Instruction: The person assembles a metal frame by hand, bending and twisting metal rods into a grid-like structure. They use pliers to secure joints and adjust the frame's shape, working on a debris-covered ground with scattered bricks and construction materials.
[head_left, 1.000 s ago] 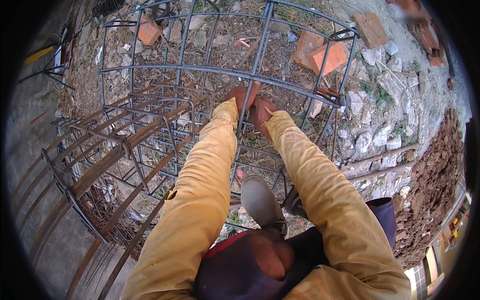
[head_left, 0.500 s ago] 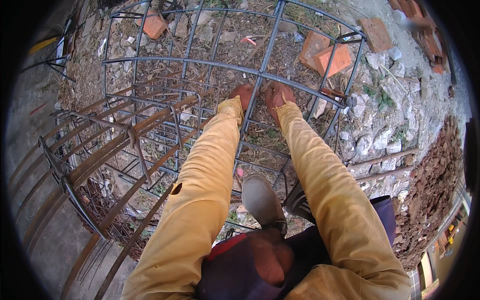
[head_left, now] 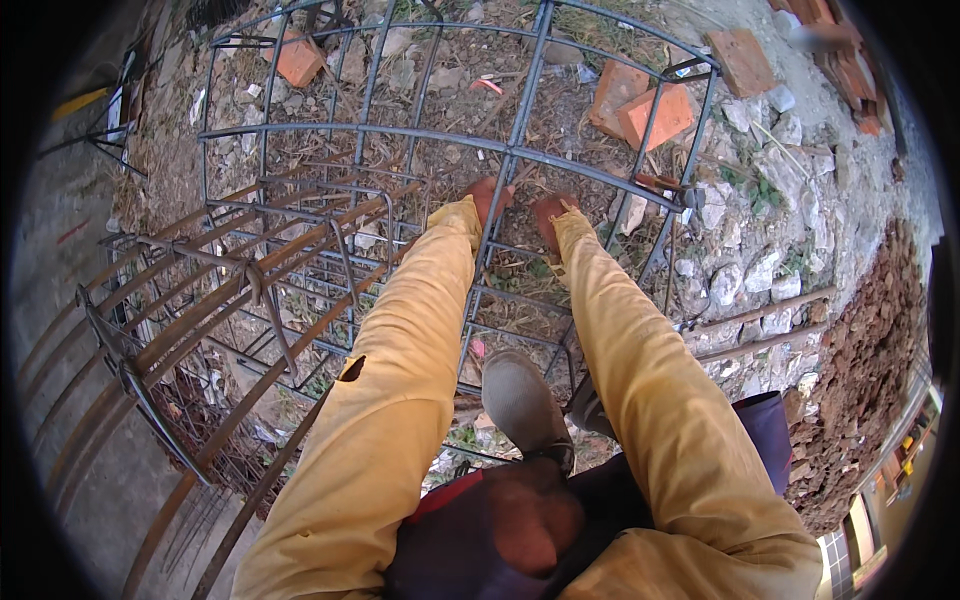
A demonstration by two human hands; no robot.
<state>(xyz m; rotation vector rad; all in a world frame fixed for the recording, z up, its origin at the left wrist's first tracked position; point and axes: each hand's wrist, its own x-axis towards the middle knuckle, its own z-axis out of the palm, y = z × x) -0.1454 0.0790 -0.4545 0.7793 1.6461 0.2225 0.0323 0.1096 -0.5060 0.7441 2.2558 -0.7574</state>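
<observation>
The rebar cage [head_left: 450,150] has slid lower in view since a moment ago, with left hand [head_left: 487,195] and right hand [head_left: 548,213] still closed around its bars.

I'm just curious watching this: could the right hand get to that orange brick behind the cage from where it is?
Probably not as things stand. The right hand is at the rebar cage, and the orange brick lies on the ground beyond it, with bars between them.

Both hands, left [head_left: 487,197] and right [head_left: 548,212], now slightly farther apart on the rebar cage [head_left: 520,160].
</observation>
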